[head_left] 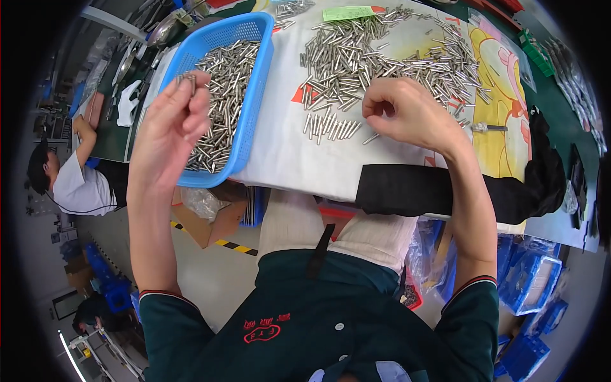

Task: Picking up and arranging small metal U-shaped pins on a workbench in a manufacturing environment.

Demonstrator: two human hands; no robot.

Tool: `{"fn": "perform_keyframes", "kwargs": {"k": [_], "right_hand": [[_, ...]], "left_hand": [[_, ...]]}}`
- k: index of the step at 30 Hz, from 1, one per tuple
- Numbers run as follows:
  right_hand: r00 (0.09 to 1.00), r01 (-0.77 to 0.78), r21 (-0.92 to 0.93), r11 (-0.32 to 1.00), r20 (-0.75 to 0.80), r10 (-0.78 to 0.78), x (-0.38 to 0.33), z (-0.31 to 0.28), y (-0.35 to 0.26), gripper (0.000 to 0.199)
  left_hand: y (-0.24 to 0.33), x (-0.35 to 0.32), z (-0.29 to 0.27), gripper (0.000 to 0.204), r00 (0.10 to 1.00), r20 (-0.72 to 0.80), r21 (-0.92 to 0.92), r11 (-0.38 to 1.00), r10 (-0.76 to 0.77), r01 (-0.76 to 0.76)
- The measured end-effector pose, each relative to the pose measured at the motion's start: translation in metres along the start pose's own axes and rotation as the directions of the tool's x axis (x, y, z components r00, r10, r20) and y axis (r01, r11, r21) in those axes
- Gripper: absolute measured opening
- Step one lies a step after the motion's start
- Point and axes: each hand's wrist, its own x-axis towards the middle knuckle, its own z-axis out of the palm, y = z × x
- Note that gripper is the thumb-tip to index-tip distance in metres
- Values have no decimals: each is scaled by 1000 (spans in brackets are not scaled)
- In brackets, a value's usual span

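Note:
My left hand (170, 124) is raised over the left rim of the blue basket (256, 95), its fingers curled around a few short metal pins (191, 80) whose ends show at the fingertips. The basket is filled with many similar pins (219, 137). Above the cloth, my right hand (410, 114) is closed with its fingers bent inward; what they hold, if anything, is hidden. One loose pin (371, 139) lies just below those fingers. To their left, several pins lie side by side in a short row (332, 127). A large heap of pins (356, 57) spreads behind the hand.
A printed white and yellow cloth (286, 153) covers the table. Black fabric (407, 190) lies along the near edge, under my right forearm. A metal-and-black tool (489, 127) rests right of my hand. A green slip (347, 13) tops the heap. Another person (83, 178) sits at far left.

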Motion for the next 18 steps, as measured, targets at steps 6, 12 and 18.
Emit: {"fn": "perform_keyframes", "kwargs": {"k": [6,12,18], "right_hand": [[992,54,-184,981,124,-32,-7,12,-9,26],[987,158,-82,984,36,-155,-4,25,-5,25],[974,223,-137,965,59,-217,-3,25,-7,18]], "left_hand": [[-4,-1,-8,44,683,174,985,-130,710,-116],[-55,-30,62,33,651,349,888,-16,675,-459],[-120,-7,58,21,762,278,912,88,584,-400]]}}
